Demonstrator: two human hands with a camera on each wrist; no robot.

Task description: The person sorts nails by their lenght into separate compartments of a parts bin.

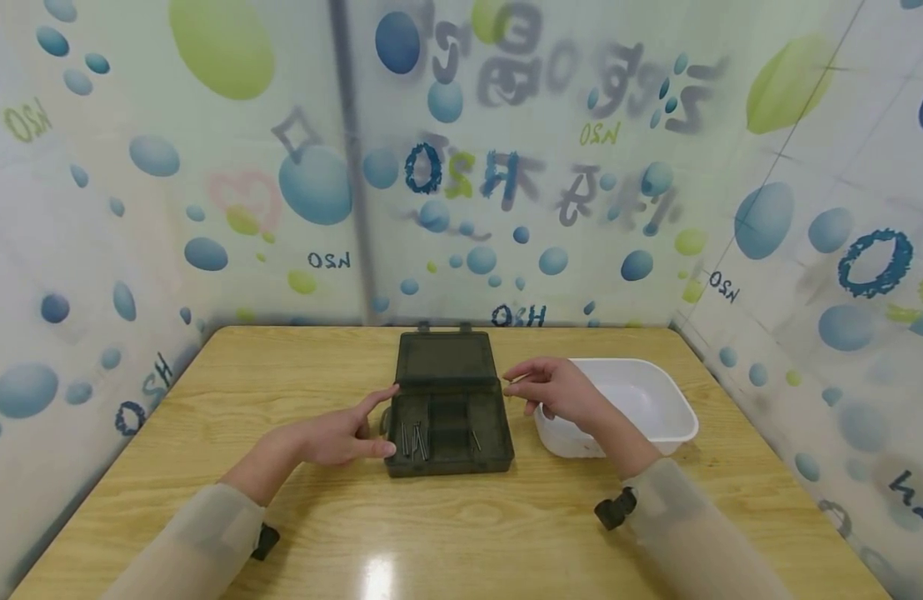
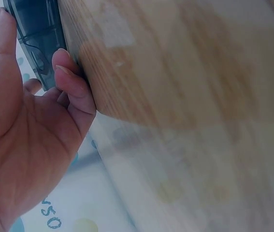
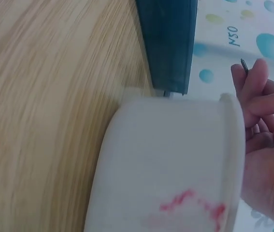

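Note:
A dark see-through plastic case (image 1: 450,462) lies with its lid (image 1: 446,357) flipped back. Several slim metal screws (image 1: 415,442) lie in its left compartment, and a small screw (image 1: 476,440) is in the right one. My left hand (image 1: 334,435) rests at the case's left side, index finger and thumb stretched out and touching its edge, the other fingers loosely bent. Just past the case's right edge, my right hand (image 1: 559,390) pinches a thin dark screw (image 3: 244,65) between thumb and fingertips; its pointed end sticks out in the right wrist view.
A white plastic tub (image 1: 656,400) stands right of the case, partly under my right forearm. Red marks (image 3: 214,210) show on its outside. The wooden table (image 1: 401,533) meets a patterned curtain (image 1: 461,275) behind and at both sides.

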